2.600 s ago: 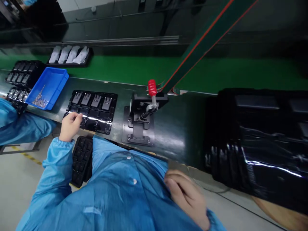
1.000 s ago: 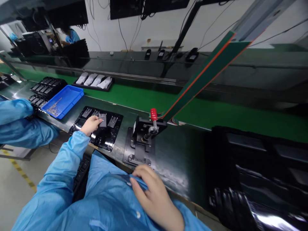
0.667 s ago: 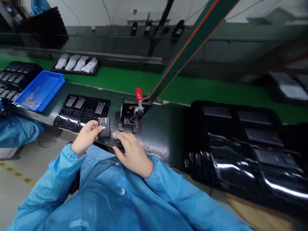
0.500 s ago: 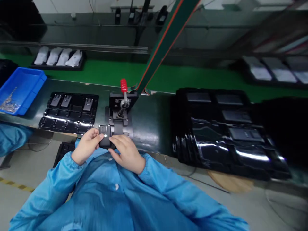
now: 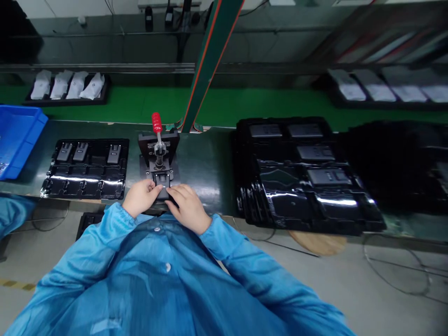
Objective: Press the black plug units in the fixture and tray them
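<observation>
A small dark grey device case (image 5: 163, 186) lies at the front of the clamp fixture (image 5: 159, 156), which has a red handle (image 5: 157, 122) standing up. My left hand (image 5: 143, 196) grips the case's left edge, thumb on its top face. From the right, my right hand (image 5: 187, 205) holds the opposite edge between thumb and fingers. Whether the case is fully seated in the fixture I cannot tell. Left of the fixture, a black tray (image 5: 87, 182) carries 3 similar grey cases (image 5: 80, 151) in its back row.
To the right stands a stack of black trays (image 5: 294, 186) with several grey parts on top. A blue bin (image 5: 21, 135) is at far left. Trays of white pouches (image 5: 77, 85) sit behind, past a slanting green post (image 5: 212, 65). Another person's blue sleeve (image 5: 14, 213) shows at left.
Both hands have carried the case forward, away from my body, onto the front of the fixture. The view has shifted to the right.
</observation>
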A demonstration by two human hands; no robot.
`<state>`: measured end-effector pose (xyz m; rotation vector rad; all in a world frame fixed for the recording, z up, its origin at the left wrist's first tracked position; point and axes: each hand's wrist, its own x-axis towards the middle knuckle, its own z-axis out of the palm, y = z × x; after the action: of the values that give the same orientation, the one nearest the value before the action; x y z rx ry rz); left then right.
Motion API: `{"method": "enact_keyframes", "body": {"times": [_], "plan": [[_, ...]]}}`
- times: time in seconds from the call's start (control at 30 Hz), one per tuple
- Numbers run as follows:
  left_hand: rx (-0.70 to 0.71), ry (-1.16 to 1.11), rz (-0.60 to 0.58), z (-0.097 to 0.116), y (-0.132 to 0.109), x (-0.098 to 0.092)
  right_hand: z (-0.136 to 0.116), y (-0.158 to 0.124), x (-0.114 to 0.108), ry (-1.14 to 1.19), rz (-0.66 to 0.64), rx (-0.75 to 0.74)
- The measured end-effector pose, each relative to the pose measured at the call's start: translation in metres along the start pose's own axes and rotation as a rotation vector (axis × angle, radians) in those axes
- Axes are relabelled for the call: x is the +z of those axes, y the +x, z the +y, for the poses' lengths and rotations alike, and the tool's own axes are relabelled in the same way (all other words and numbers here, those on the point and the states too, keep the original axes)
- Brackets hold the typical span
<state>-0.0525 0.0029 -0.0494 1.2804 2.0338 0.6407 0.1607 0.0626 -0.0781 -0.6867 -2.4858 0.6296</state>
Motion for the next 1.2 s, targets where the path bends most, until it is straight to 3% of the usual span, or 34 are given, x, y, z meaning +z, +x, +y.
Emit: {"method": "enact_keyframes", "body": {"times": [0.2, 0.43, 0.8, 0.9, 1.0, 1.1, 1.2], "plan": [[0.003, 0.204, -0.006, 0.006, 0.006, -0.008, 0.006, 0.007, 0.003, 0.012, -0.026, 0.020], [0.016, 0.277, -0.007, 0.000, 0.008, -0.008, 0.004, 0.009, 0.010, 0.019, -0.042, 0.050], [0.035, 0.389, -0.021, 0.002, 0.009, -0.009, -0.002, 0.015, 0.004, -0.038, -0.046, 0.089], [0.052, 0.356, -0.017, -0.001, 0.002, -0.012, -0.011, 0.017, -0.012, -0.012, 0.072, 0.076], [0.082, 0.264, -0.002, -0.011, -0.014, -0.019, -0.023, 0.031, -0.042, 0.064, 0.265, -0.002], [0.110, 0.150, 0.038, -0.024, -0.037, -0.028, -0.035, 0.062, -0.077, 0.088, 0.390, -0.043], [0.097, 0.060, 0.120, -0.036, -0.067, -0.038, -0.042, 0.102, -0.105, 0.070, 0.413, -0.044]]}}
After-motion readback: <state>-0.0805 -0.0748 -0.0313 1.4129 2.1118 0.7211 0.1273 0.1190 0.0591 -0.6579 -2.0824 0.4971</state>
